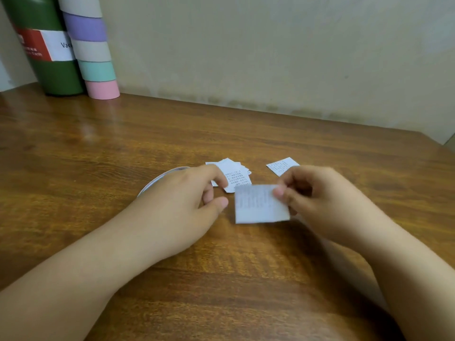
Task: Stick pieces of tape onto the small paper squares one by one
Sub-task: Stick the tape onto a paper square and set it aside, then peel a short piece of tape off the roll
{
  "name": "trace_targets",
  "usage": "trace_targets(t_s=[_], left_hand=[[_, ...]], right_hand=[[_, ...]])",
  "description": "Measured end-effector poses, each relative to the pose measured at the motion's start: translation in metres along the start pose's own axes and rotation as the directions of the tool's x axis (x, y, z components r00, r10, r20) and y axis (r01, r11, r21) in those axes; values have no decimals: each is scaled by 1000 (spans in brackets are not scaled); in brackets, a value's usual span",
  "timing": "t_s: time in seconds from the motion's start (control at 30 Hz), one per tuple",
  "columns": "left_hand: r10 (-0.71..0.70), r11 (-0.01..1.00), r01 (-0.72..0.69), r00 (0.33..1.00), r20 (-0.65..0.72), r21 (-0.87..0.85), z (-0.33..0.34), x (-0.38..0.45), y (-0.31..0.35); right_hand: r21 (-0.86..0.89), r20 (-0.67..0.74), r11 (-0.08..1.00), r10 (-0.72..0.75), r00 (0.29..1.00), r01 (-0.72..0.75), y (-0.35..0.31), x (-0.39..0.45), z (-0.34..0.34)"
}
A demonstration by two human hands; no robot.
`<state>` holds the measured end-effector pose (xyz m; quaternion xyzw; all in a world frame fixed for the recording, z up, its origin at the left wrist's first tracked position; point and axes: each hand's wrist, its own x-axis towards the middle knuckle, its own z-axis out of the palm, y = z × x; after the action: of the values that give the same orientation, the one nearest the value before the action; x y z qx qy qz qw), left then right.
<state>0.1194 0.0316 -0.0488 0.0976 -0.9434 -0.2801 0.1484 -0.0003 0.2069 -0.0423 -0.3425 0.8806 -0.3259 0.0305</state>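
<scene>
A brown wood-grain table point(103, 148) runs to a plain cream wall point(270, 50). At the far left stand a dark green bottle point(49, 70), its red-and-white label showing the letters "Vac", and beside it a stack of tape rolls point(94, 57) in grey, purple, mint and pink. Mid-table lies a fanned pile of paper squares point(236, 172) with small print too fine to read; one printed square point(283, 166) lies apart to its right. The right hand point(317, 195) pinches a blurred paper square point(259, 205) by its right edge, just above the table. The left hand point(187, 195) hovers near the paper's left edge, thumb and forefinger curved in a narrow grip holding nothing visible, over a clear tape ring point(160, 180).
</scene>
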Motion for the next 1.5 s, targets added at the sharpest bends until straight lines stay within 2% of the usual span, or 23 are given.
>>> trace_targets(t_s=[0.07,0.13,0.23,0.33,0.43,0.53,0.6,0.77,0.9,1.07,1.27,1.4,1.43,1.5], left_hand=[[-2,997,-3,997,-73,-72,-3,0,0],[-11,994,-4,991,-134,-106,-4,1,0],[-39,996,26,987,-157,-87,-4,2,-2],[-68,998,65,983,-171,-27,-3,3,-5],[-89,994,74,978,-190,-84,-5,5,-6],[-101,984,68,973,-206,-163,-8,5,-5],[-90,981,50,973,-211,-188,-8,4,-4],[-62,981,21,976,-210,-192,-4,4,0],[-66,983,27,974,-217,-182,-3,3,1],[-71,980,29,975,-210,-197,-5,3,2],[-81,977,34,972,-221,-210,-7,4,-3],[-63,970,9,975,-211,-244,-9,3,0],[-54,967,-3,975,-216,-253,-9,2,1],[-40,965,-22,972,-231,-262,-10,2,0]], right_hand=[[87,-169,992,100,981,-86,10,5,-12],[77,-252,980,195,948,-182,22,10,-20],[-12,-261,955,282,923,-295,39,16,-20],[-137,-266,928,302,915,-346,46,17,-15],[-221,-292,944,176,940,-246,40,14,-11],[-171,-257,985,-31,966,-14,18,7,0],[-173,-175,981,-124,977,93,2,5,13],[-277,40,929,-245,969,246,-15,16,43],[-282,153,923,-227,962,263,-15,23,54],[-316,20,916,-253,967,246,-15,21,50],[-397,14,879,-283,959,265,-21,14,37],[-199,-94,906,-397,913,374,-16,5,23],[-157,-46,903,-411,910,400,-13,3,20],[-103,155,909,-386,909,404,-8,0,16]])
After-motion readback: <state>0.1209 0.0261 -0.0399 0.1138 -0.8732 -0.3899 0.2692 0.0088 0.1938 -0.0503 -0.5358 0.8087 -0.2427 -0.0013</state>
